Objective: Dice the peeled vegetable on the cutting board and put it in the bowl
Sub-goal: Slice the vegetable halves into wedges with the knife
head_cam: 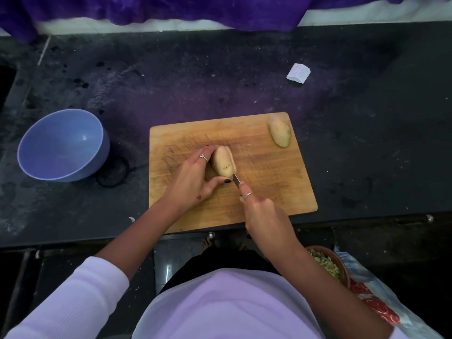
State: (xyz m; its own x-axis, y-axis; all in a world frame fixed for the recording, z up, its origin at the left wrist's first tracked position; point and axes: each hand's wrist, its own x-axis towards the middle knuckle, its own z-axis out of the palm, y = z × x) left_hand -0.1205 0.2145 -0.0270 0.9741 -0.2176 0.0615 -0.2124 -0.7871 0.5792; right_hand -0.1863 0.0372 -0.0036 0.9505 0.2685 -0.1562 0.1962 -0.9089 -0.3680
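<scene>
Mid-board (269, 167): left hand (193, 178) clamps peeled potato (222, 162), fingers far side, thumb near. Right hand (260, 209) wrapped round knife (236, 179), forefinger extended, blade in potato. Blue bowl (62, 145) far left.

Both forearms reach forward, bare below pushed-up white sleeves. Left hand (195, 178) cupped, fingers extended along far side, thumb curled near side, dark nail polish, ring on finger. Right hand (261, 211) fisted around handle, index finger extended forward, ring on it.
</scene>
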